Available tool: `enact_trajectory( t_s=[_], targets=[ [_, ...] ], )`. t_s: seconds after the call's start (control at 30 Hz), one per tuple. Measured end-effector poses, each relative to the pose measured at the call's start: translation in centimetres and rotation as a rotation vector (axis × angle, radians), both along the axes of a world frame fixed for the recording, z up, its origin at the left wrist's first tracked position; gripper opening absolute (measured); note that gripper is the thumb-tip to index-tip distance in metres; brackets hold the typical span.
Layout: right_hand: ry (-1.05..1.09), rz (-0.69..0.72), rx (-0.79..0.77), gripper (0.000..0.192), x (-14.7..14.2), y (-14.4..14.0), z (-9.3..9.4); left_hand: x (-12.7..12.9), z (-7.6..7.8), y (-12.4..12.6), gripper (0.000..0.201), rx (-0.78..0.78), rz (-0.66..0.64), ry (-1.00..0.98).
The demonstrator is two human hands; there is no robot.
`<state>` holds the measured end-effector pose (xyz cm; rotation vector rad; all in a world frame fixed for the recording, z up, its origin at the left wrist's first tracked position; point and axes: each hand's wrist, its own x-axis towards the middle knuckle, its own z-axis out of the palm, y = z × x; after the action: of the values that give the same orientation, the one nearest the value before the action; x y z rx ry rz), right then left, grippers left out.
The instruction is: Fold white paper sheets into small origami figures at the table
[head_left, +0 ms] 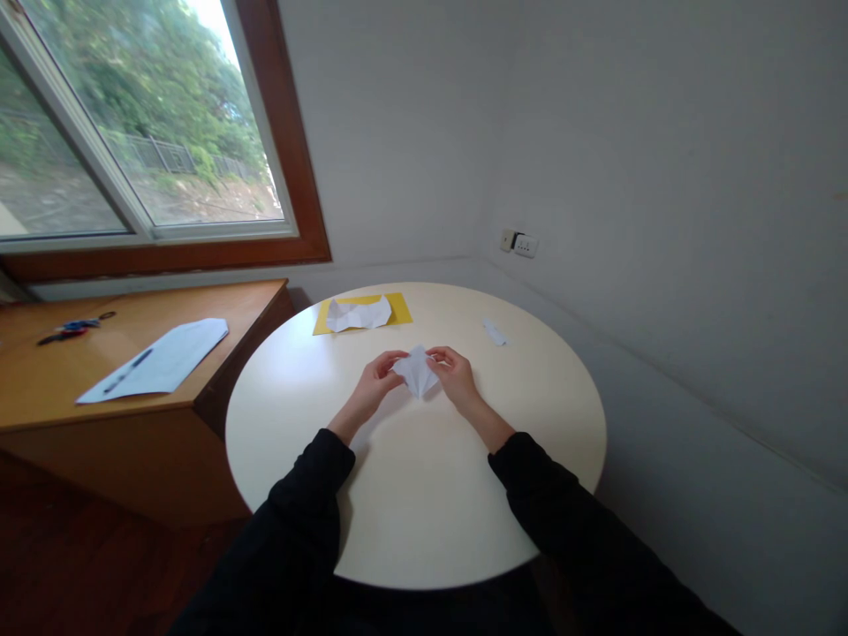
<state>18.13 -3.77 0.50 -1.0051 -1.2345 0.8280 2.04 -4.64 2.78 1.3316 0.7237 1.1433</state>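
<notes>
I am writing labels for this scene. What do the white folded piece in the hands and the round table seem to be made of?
The folded piece, pinched between the left hand and right hand, looks like thin white paper: sharp creases, matte surface. The round table has a smooth cream top with a soft sheen, probably laminate or painted board; the picture cannot settle which.

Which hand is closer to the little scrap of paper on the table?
Right. The right hand holds the folded paper, with the scrap just beyond it to its right. The left hand is on the paper's far side.
</notes>
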Motion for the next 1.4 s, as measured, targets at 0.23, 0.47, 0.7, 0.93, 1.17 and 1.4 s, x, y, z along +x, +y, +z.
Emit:
enact_trajectory(
  t_s=[0.23,0.47,0.7,0.93,1.17,1.4],
  targets=[
    [0.022,0.0,-0.007,0.023,0.0,0.1,-0.1,0.0,-0.1,0.2,0.034,0.05,-0.008,0.024],
    [0.04,-0.013,-0.023,0.023,0.0,0.2,-0.3,-0.1,-0.4,0.3,0.035,0.068,-0.002,0.045],
    [0.017,-0.04,-0.027,0.021,0.0,0.3,-0.3,-0.3,-0.5,0.4,0.038,0.111,-0.023,0.072],
    [0.07,-0.002,-0.074,0.021,0.1,0.1,-0.1,-0.2,-0.6,0.4,0.042,0.172,0.014,0.213],
    [0.165,0.2,-0.087,0.025,0.0,-0.2,-0.2,-0.2,-0.9,0.7,0.041,-0.012,0.094,0.115],
    [0.187,0.398,-0.115,0.034,-0.2,-1.1,0.5,-0.1,-0.4,0.7,0.034,-0.166,0.16,-0.099]
  ],
)
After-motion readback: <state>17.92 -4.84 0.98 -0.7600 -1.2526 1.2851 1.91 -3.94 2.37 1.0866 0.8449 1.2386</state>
